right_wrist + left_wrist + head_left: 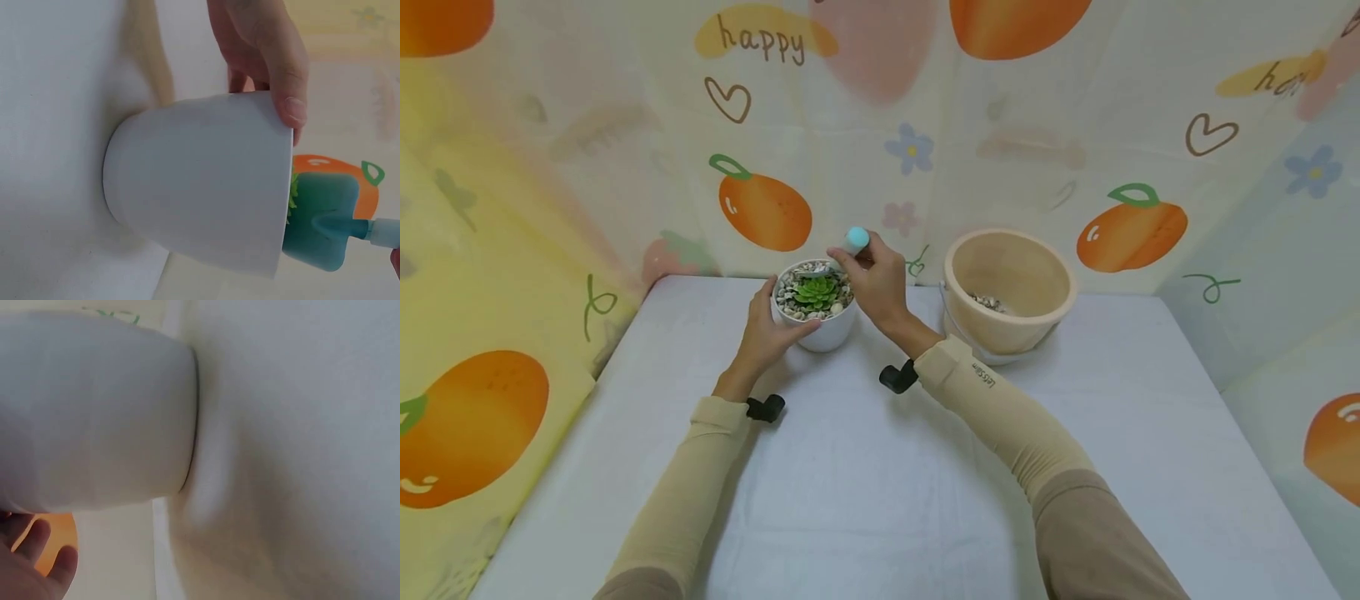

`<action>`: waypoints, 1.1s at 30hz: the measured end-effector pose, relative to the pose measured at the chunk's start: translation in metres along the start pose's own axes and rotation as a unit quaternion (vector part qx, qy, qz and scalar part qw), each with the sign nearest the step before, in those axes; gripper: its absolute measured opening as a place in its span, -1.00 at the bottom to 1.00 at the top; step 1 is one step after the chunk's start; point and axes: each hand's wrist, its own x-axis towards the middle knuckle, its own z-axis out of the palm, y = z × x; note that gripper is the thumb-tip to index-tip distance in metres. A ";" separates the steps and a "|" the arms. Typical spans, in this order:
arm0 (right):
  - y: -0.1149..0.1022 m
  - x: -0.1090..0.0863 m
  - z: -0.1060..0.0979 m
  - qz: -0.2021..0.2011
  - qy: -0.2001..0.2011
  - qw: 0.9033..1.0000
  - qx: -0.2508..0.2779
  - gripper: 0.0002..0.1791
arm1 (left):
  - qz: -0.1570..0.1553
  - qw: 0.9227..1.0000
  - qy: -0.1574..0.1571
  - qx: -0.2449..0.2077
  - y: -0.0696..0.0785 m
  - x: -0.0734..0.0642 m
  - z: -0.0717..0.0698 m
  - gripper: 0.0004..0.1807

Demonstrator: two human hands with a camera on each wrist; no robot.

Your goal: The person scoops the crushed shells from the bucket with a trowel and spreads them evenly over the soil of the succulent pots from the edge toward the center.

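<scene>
A white plant pot (827, 335) stands on the table, holding a green succulent (817, 292) ringed by small pebbles (790, 307). My left hand (766, 333) holds the pot from the left, its thumb near the front rim. In the left wrist view the white pot (100, 419) fills much of the left side. Over the pot, my right hand (880, 279) grips a small trowel (857, 240) by its pale blue-tipped handle. The right wrist view shows the trowel's teal blade (322, 219) at the pot's mouth, beside the succulent; its lower edge is hidden behind the rim.
A beige bucket (1007, 275) with a white handle stands right of my right hand, some pebbles (988, 303) at its bottom. White cloth covers the table (827, 492). A fruit-printed curtain (850, 158) hangs behind the table and at its sides.
</scene>
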 end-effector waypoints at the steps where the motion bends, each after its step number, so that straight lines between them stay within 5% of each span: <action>1: 0.000 0.000 0.000 0.004 -0.001 1.000 0.001 -0.70 | -0.004 1.000 -0.013 -0.005 -0.001 0.002 -0.001 0.19; 8: -0.001 -0.002 -0.001 0.006 0.004 1.000 0.000 -0.69 | -0.026 0.998 -0.044 -0.023 -0.005 0.007 -0.004 0.23; 24: -0.020 0.002 -0.006 -0.011 0.029 1.000 0.005 -0.73 | -0.032 0.999 -0.010 -0.021 0.002 0.002 0.002 0.21; 33: -0.037 0.004 -0.021 0.051 -0.048 0.995 0.067 -0.72 | -0.022 0.999 -0.009 -0.036 0.000 0.002 0.002 0.20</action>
